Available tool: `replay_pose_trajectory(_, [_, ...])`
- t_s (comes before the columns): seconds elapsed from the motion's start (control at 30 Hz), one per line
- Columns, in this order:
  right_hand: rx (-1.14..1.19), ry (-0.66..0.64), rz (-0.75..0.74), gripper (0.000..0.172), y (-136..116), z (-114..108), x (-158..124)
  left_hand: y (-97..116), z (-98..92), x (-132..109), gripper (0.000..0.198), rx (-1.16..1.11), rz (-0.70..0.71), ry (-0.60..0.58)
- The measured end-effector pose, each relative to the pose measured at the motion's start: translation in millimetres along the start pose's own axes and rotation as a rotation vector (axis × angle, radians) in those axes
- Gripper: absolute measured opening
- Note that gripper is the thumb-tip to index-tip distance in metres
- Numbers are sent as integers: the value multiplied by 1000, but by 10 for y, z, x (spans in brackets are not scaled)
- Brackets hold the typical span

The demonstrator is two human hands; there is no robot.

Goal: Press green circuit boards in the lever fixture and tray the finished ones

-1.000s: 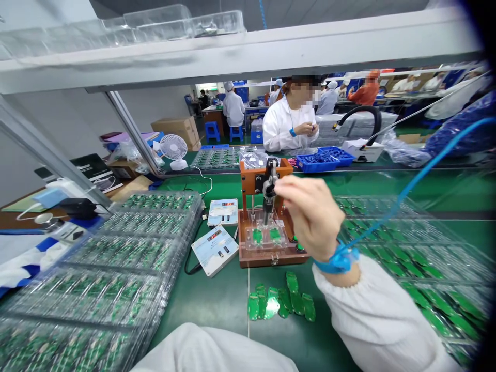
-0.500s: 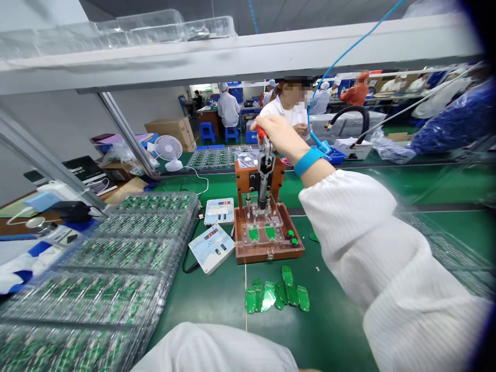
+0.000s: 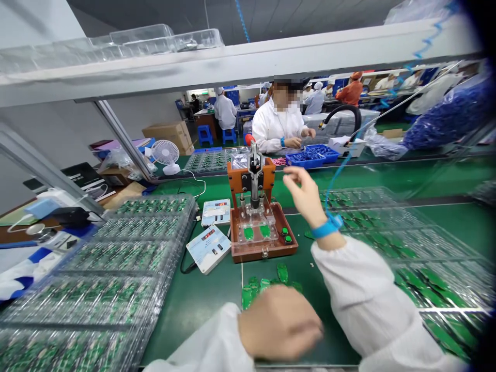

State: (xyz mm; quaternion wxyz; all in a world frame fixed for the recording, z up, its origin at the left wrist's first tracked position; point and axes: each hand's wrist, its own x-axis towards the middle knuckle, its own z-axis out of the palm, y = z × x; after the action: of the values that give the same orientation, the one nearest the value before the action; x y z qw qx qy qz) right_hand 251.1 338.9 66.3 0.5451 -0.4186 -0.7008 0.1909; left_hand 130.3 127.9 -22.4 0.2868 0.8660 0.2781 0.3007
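My right hand is in the air beside the clamp's upper right, fingers loosely bent and apart, with nothing seen in them. A test fixture in a wooden box stands in front of me, its toggle clamp upright with a red handle tip. Two green circuit boards lie under its clear plate. My left hand is low in front, over the near side of a pile of green circuit boards, partly covering it. Motion smears its fingers, and whether it holds anything is hidden.
Stacked clear trays of boards fill the left; another clear tray with boards lies right. Two display boxes sit beside the fixture. A fan and a blue bin stand behind. A co-worker faces me across the bench.
My right hand has let go of the red clamp handle and moved down to the right. My left hand has come into view over the boards. The right-hand tray shows more fully.
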Motion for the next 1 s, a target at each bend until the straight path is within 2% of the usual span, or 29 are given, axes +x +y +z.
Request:
replay_pose_trajectory(0.07, [-51,-93,24,27,163,-8,-432,-156,-446,-36,21,-37,-334,377])
replay_pose_trajectory(0.1, [-76,-136,23,26,209,18,-616,-259,-635,-57,20,-15,-456,511])
replay_pose_trajectory(0.17, [-118,-204,11,24,242,107,-890,-487,-903,-91,16,125,-539,617])
replay_pose_trajectory(0.27, [-165,-266,-6,24,221,254,-1055,-785,-1034,-98,19,372,-527,643])
replay_pose_trajectory(0.33, [-169,-289,-9,20,206,316,-1045,-905,-1011,-72,26,447,-526,605])
replay_pose_trajectory(0.43, [-126,-309,5,15,195,335,-965,-967,-957,-24,25,456,-502,584])
replay_pose_trajectory(0.57, [21,-351,81,16,141,243,-951,-907,-949,-37,20,338,-484,715])
replay_pose_trajectory(0.63, [112,-370,147,16,72,160,-1032,-822,-928,-86,19,254,-498,799])
replay_pose_trajectory(0.7, [181,-377,199,16,-26,65,-1164,-708,-856,-149,22,193,-508,829])
replay_pose_trajectory(0.8, [302,-412,274,15,-192,-59,-1403,-531,-676,-250,33,158,-522,783])
replay_pose_trajectory(0.9, [437,-425,399,13,-296,-136,-1618,-445,-509,-348,42,169,-514,727])
replay_pose_trajectory(0.97, [451,-398,481,13,-325,-201,-1742,-444,-423,-387,41,188,-438,607])
replay_pose_trajectory(1.0, [446,-387,516,12,-337,-251,-1802,-449,-382,-396,41,184,-371,594])
